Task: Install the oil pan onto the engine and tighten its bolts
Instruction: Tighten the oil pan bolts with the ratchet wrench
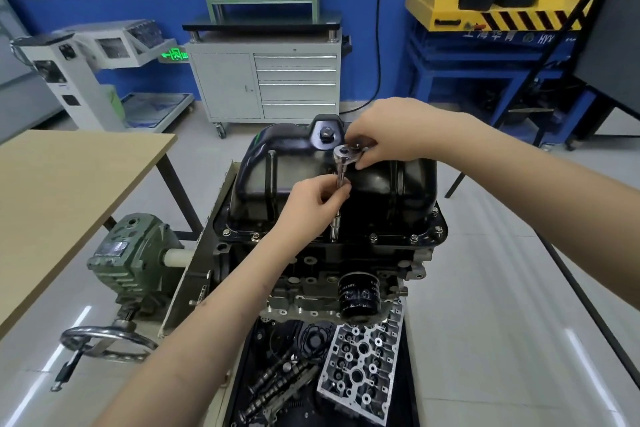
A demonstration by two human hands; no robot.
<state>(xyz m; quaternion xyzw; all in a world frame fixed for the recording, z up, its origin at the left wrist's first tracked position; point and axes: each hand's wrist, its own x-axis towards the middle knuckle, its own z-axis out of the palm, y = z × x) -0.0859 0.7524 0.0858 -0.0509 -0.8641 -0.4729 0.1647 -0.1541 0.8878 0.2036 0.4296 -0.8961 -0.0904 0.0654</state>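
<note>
From the head view, the black oil pan (332,180) sits on top of the engine (311,270), its flange lined with bolts (414,238) along the near edge. The right hand (388,135) pinches the head of a ratchet wrench (346,153) above the pan, its fingers hiding most of the handle. The left hand (311,204) curls round the extension bar (341,180), whose socket (334,226) stands upright on the flange; the bolt beneath it is hidden. An oil filter (358,298) juts from the engine's near side. Below, a cylinder head (363,364) and camshafts (277,381) lie in a tray, partly cut off by the frame. A wooden desk (69,191) stands to the left.
</note>
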